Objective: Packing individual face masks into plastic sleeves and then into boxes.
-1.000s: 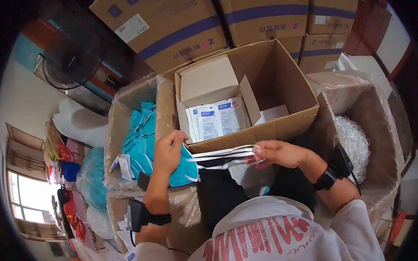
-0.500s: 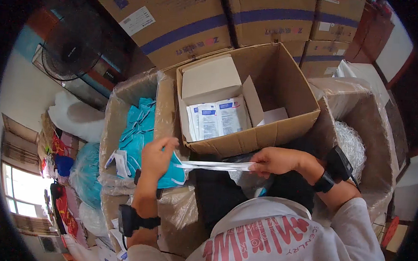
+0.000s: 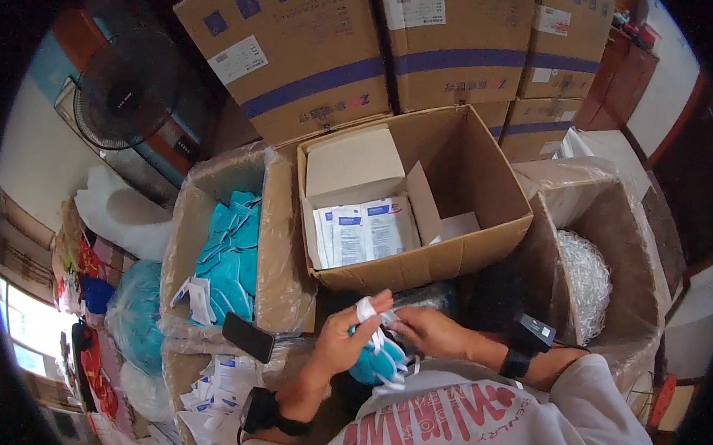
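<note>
In front of my chest, my left hand [image 3: 342, 339] grips a small bundle of teal face masks [image 3: 378, 362], with white straps [image 3: 366, 310] looped over its raised fingers. Close beside it, the fingers of my right hand [image 3: 430, 331] pinch the straps; the exact grip is partly hidden. More teal folded masks [image 3: 232, 253] fill a plastic-lined carton [image 3: 280, 251] on the left. Straight ahead, a large open carton [image 3: 426, 261] holds a smaller white box [image 3: 355, 163] with white printed packets [image 3: 368, 227] inside.
A dark phone [image 3: 248, 337] lies by the left carton's near edge, above a box of loose white packets [image 3: 226, 384]. On the right, a lined carton [image 3: 645, 259] holds a white stringy mass [image 3: 583, 284]. Stacked cartons [image 3: 316, 54] stand behind; a fan [image 3: 123, 93] is far left.
My hands have come together in front of my chest, the left moving right. The straps, stretched between them before, are now gathered round the left fingers. The view has shifted slightly.
</note>
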Available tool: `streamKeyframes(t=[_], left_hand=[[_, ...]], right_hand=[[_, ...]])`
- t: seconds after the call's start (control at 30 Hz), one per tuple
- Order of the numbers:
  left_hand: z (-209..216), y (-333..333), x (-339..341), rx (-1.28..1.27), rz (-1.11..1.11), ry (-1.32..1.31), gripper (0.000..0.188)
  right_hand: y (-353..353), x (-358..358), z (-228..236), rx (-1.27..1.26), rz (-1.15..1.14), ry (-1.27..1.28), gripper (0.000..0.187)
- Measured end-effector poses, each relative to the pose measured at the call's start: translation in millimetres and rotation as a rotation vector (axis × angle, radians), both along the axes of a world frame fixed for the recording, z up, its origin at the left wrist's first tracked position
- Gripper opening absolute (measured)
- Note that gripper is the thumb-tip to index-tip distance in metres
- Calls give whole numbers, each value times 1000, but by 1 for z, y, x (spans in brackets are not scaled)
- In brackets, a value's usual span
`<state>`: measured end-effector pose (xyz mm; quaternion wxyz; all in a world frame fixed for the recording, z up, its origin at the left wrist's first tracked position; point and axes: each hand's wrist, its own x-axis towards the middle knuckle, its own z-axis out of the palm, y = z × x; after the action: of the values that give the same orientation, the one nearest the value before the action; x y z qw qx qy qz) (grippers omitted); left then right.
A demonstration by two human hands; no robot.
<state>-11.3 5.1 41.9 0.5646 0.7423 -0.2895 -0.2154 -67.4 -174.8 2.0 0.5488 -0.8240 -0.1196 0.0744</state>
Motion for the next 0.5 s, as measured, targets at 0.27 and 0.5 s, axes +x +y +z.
streamKeyframes(t=[0.27, 0.5], left_hand=[[-40, 18, -20, 505, -507, 88, 23], [-112, 6, -78, 170, -540, 134, 29]], right_hand=[[-4, -13, 20, -382, 579, 140, 17], [-49, -34, 41, -532, 850, 405, 24]])
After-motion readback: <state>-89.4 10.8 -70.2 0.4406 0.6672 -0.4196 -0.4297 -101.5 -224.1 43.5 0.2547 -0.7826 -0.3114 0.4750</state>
